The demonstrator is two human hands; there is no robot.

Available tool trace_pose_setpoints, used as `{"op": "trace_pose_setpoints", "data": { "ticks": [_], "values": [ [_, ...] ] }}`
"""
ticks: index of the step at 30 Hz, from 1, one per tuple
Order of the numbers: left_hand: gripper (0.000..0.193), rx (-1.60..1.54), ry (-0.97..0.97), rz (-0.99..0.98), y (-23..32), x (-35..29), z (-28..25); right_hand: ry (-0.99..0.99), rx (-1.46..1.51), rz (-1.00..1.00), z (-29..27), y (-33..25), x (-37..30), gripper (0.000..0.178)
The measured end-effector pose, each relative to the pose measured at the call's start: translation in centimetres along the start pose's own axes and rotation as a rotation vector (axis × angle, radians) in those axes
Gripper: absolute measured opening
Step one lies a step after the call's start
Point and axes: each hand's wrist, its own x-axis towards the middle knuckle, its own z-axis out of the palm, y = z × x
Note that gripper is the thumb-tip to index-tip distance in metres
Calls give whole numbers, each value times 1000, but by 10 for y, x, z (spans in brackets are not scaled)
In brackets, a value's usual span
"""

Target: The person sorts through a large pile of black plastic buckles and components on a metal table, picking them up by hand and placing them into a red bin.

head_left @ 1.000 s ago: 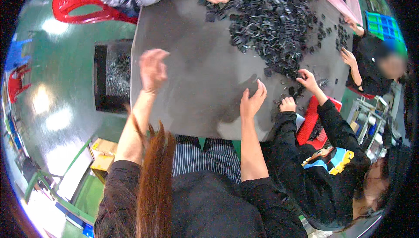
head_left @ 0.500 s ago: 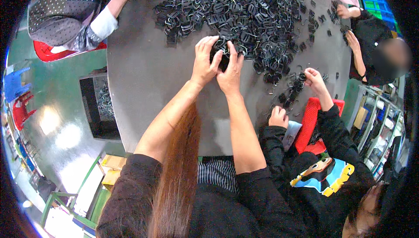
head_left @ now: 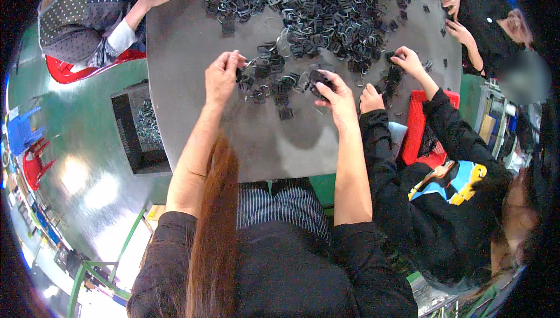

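The right hand [head_left: 339, 97] has its grip closed on a black piece [head_left: 319, 82], long axis unclear; the left hand [head_left: 220, 80] is pinched beside small dark parts, whether holding one I cannot tell. Between them, slightly nearer the right, black clips [head_left: 283, 84] lie at mixed angles on the grey desk [head_left: 186, 125], the big heap [head_left: 332, 11] beyond, far side. No writing is legible on the pieces; a co-worker's black top [head_left: 385, 201] bears a coloured print.

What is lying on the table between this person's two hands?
In the head view, a loose cluster of small black pieces lies on the gray table between the left hand and the right hand.
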Motion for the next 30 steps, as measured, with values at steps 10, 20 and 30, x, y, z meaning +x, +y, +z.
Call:
{"op": "trace_pose_setpoints", "data": {
  "ticks": [10, 20, 30],
  "values": [
    [38, 697, 83, 488, -2, 15, 42, 81, -505, -133, -3, 7, -17, 36],
    [21, -241, -242, -217, 9, 33, -8, 116, -1291, -303, 66, 1, 33, 43],
    [34, -81, -531, -345, -26, -5, -80, 163, -1317, -813, 79, 7, 62, 17]
  ]
}}
